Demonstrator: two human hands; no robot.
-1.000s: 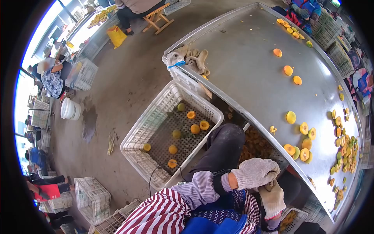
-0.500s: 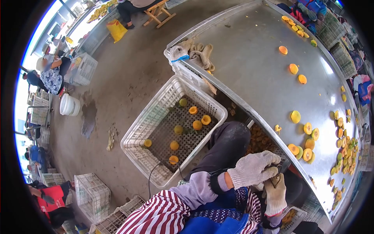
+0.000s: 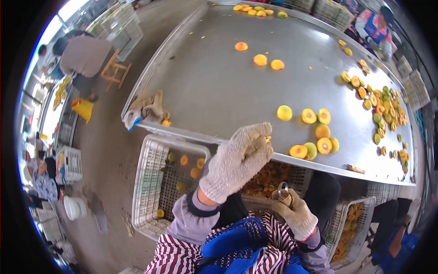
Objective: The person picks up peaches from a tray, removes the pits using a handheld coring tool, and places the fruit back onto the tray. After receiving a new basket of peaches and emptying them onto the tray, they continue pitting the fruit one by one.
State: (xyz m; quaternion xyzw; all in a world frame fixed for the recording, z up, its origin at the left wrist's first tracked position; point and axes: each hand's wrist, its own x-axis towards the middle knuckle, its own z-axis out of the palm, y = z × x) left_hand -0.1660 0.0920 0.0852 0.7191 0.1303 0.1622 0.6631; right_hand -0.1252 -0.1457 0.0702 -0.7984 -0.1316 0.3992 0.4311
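Note:
My left hand (image 3: 239, 162), in a pale knit glove, is raised near the front edge of the metal table (image 3: 205, 86). Its fingers curl together, and a bit of something orange shows at the fingertips, too small to name. My right hand (image 3: 297, 217), gloved too, is lower, over my lap, closed on a small tool with a metal ring (image 3: 283, 187). Cut fruit (image 3: 308, 115) lies on the table beyond my hands. Beneath the table edge, between my hands, is a crate of orange pieces (image 3: 264, 180).
A white crate (image 3: 148, 182) with several fruits stands on the left, another crate (image 3: 372, 219) of fruit on the right. Gloves (image 3: 148, 107) lie on the table's left corner. A heap of fruit (image 3: 388, 109) covers its right side. Another person (image 3: 376, 27) sits across the table.
The view has swung toward the table. My left hand has moved away from my right hand and up to the table edge. The ring of the tool now shows in my right hand.

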